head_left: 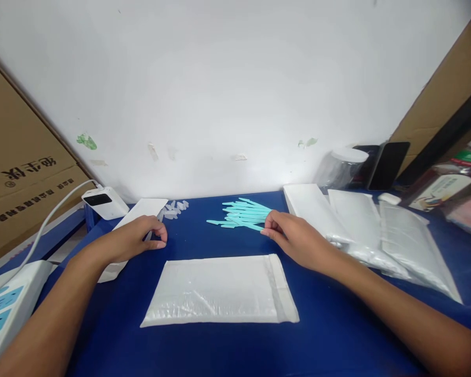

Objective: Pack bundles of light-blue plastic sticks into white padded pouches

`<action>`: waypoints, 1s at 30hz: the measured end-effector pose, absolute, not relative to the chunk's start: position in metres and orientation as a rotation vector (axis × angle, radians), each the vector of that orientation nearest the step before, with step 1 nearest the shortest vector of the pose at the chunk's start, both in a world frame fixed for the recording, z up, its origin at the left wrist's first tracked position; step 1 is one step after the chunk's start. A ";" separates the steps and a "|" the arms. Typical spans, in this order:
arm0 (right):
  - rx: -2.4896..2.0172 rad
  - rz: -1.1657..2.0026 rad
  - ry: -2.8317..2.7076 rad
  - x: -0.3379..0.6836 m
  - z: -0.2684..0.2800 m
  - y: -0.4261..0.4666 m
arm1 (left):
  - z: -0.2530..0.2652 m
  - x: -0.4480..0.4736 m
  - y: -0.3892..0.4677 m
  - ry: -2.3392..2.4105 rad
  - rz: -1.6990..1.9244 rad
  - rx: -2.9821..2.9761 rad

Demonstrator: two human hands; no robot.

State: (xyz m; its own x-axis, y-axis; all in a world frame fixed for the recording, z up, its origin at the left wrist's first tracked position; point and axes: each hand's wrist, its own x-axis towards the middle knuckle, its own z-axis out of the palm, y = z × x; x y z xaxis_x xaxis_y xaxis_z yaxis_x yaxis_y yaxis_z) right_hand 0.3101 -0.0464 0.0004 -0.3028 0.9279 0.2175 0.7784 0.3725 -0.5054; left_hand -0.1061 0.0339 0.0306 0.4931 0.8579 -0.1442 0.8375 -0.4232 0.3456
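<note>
My right hand [294, 234] pinches the end of a turquoise eyebrow razor [248, 224] between thumb and fingers. That razor lies at the near edge of a loose pile of similar turquoise razors [245, 208] on the blue table. My left hand [139, 240] hovers over a white paper or packet [145, 207] at the left, its fingers curved and thumb apart from them. Just beyond it is a small heap of translucent caps [172, 209]. Between my forearms a white padded mailer [215, 290] lies flat, its flap end to the right.
Several white padded mailers [357, 225] lie at the right. Behind them stand a clear jar with a white lid [343, 162] and a dark phone [388, 165]. A bottle [441, 183] is far right. At left are a white device [105, 203] with a cable, a power strip [8, 314] and a cardboard box [27, 157].
</note>
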 end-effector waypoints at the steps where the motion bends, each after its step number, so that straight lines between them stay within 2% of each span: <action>1: -1.466 0.433 -2.165 0.310 0.001 -0.047 | 0.031 -0.106 0.033 1.409 0.072 2.350; 14: -1.404 0.468 -2.122 0.310 0.002 -0.047 | 0.024 -0.084 0.028 1.419 0.129 2.352; 19: -1.419 0.492 -2.133 0.311 0.000 -0.047 | 0.037 -0.115 0.027 1.581 0.189 2.315; 23: -1.406 0.481 -2.142 0.310 0.001 -0.048 | 0.041 -0.133 0.032 1.655 0.058 2.253; 30: -1.408 0.516 -2.149 0.308 0.001 -0.049 | 0.021 -0.087 0.028 1.530 0.048 2.292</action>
State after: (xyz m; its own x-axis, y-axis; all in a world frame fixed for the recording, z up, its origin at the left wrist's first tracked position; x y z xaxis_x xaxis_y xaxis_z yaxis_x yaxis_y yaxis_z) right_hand 0.3082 -0.0491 0.0015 -0.3280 0.9210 0.2103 0.7249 0.3882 -0.5691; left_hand -0.0873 0.0282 0.0210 0.4059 0.8959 -0.1807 0.8826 -0.3330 0.3317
